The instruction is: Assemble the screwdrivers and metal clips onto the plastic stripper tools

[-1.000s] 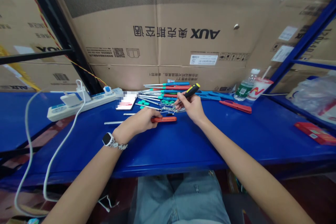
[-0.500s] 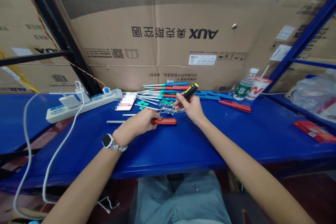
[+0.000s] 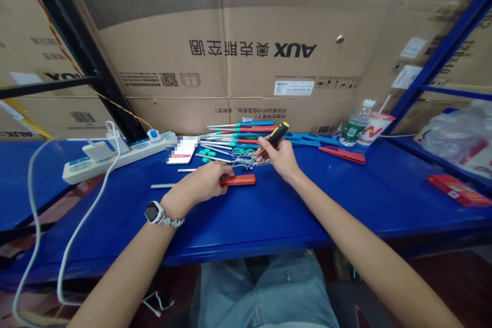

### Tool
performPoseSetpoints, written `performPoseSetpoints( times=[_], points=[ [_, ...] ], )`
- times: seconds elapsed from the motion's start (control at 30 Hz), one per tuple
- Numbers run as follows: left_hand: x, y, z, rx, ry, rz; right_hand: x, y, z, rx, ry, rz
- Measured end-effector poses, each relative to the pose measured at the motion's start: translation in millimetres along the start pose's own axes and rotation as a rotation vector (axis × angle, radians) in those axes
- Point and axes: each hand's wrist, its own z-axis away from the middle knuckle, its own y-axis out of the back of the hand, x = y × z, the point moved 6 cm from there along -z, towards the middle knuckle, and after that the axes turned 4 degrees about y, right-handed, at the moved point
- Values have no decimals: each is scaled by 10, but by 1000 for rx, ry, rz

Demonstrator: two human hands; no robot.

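My left hand (image 3: pixel 205 180) is closed around an orange-handled tool (image 3: pixel 243 180) lying low over the blue table. Its metal rod (image 3: pixel 162 185) comes out on the left, past my wrist. A screwdriver (image 3: pixel 279 132) with a black and yellow handle slants up from the closed fingers of my right hand (image 3: pixel 283 158); its tip I cannot make out. Below the right fingers lies a jumble of thin metal parts (image 3: pixel 248 162). Just behind are several rod tools with red and blue handles (image 3: pixel 261 129) and small green pieces (image 3: pixel 207 153).
A phone (image 3: pixel 180 150) and a white power strip (image 3: pixel 75 170) lie to the left. Farther right stand a water bottle (image 3: pixel 352 130) and a paper cup (image 3: pixel 373 130), with a red handle part (image 3: pixel 342 155) in front and a red box (image 3: pixel 455 189) near the edge. Cardboard (image 3: pixel 238 10) stands behind.
The orange-handled tool has tilted slightly, its rod end coming nearer to me. My right hand keeps the screwdriver in almost the same place. The whole view has shifted a little.
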Motion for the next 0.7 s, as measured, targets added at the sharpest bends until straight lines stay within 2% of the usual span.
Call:
performPoseSetpoints(
  times=[0.13, 0.23, 0.33, 0.47, 0.7],
  points=[
    [102, 50, 40, 34, -20, -26, 25, 53, 14, 0, -27, 20],
    [235, 47, 12, 120, -135, -2, 19, 79, 33, -7, -25, 30],
    [303, -47, -54, 139, -227, 57, -5, 90, 43, -10, -9, 47],
    [244, -177, -137, 130, -242, 199, -9, 76, 49, -14, -13, 56],
    [98, -246, -207, 139, -164, 454, 33, 40, 64, -36, -18, 102]
  ],
)
